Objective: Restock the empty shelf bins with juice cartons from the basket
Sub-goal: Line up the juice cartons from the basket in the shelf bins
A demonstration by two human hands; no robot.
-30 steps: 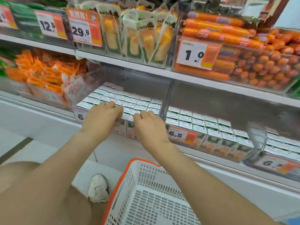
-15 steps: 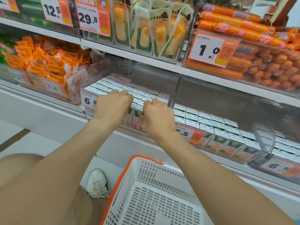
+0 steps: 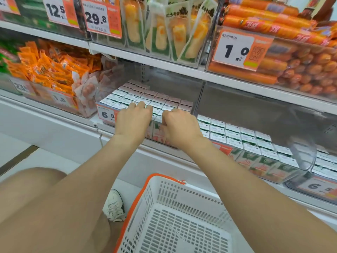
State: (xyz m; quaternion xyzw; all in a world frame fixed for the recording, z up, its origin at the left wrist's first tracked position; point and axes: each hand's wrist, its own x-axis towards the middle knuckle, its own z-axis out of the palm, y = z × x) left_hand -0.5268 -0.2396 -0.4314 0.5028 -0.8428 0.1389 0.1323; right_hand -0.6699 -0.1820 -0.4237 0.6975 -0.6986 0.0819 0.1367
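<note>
The left hand (image 3: 134, 123) and right hand (image 3: 179, 127) curl their fingers over the front cartons (image 3: 154, 129) (standing up), right under both hands, equally near.

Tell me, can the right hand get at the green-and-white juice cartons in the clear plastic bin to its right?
Probably yes. The right hand is close beside the green-and-white juice cartons. Their tops are uncovered, and nothing that I can see lies over them.
</note>
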